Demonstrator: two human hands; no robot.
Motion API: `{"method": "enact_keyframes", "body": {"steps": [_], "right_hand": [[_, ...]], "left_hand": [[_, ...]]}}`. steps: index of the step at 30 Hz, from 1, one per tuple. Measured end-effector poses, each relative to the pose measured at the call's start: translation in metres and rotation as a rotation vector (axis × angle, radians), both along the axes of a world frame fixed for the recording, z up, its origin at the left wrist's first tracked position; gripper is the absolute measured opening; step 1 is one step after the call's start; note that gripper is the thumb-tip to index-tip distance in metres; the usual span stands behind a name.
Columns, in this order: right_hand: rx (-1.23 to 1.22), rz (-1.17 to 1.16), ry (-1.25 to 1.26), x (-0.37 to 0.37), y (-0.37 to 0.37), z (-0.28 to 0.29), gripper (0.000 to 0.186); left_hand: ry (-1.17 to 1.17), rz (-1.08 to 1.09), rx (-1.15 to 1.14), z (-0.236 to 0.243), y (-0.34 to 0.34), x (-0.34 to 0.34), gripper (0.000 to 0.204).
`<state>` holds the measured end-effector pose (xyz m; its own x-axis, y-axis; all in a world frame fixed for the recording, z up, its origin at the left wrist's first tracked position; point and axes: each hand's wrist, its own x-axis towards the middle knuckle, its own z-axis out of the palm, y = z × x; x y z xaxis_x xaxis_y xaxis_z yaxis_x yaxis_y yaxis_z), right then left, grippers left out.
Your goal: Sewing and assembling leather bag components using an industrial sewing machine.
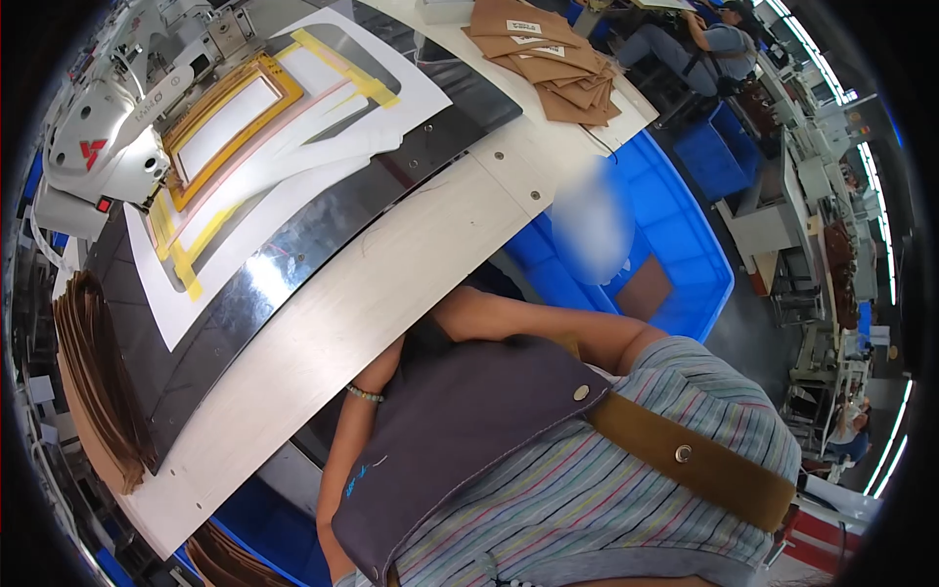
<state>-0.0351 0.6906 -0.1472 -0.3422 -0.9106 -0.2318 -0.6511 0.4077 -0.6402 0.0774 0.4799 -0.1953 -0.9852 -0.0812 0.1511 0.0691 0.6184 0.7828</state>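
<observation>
Both my hands are down at the near edge of the metal worktable [391, 274]. My left hand [387, 363], with a beaded bracelet at its wrist, reaches under that edge. My right hand [455, 311] lies close to it, also partly under the edge beside my dark apron [469, 391]. The fingers of both are hidden, so whether they hold anything does not show. Beyond them, a white sewing machine [103, 147] stands over a yellow clamp frame [284, 82]. White sheets [411, 93] with yellow tape lie beneath the frame.
Brown flat pieces [567, 83] with white labels lie at the table's far right corner. A stack of folded brown pieces [93, 372] sits at the left. Blue bins [699, 259] stand right and below the table. A seated person [685, 49] works at the far right.
</observation>
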Motion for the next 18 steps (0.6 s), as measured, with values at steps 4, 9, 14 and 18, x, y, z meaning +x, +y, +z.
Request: {"method": "enact_keyframes", "body": {"steps": [4, 9, 14, 18], "right_hand": [[-0.185, -0.065, 0.110, 0.010, 0.007, 0.013, 0.030], [-0.215, -0.609, -0.150, 0.009, 0.048, 0.061, 0.024], [-0.261, -0.779, -0.151, 0.008, 0.046, -0.003, 0.069], [-0.273, -0.831, -0.349, 0.007, 0.026, -0.012, 0.078]], "left_hand": [[0.151, -0.035, -0.191, 0.013, 0.000, -0.007, 0.029], [0.159, 0.031, -0.251, 0.004, -0.010, -0.002, 0.020], [0.067, 0.000, -0.250, 0.001, -0.016, 0.009, 0.022], [-0.115, -0.083, -0.057, -0.008, -0.021, 0.012, 0.028]]}}
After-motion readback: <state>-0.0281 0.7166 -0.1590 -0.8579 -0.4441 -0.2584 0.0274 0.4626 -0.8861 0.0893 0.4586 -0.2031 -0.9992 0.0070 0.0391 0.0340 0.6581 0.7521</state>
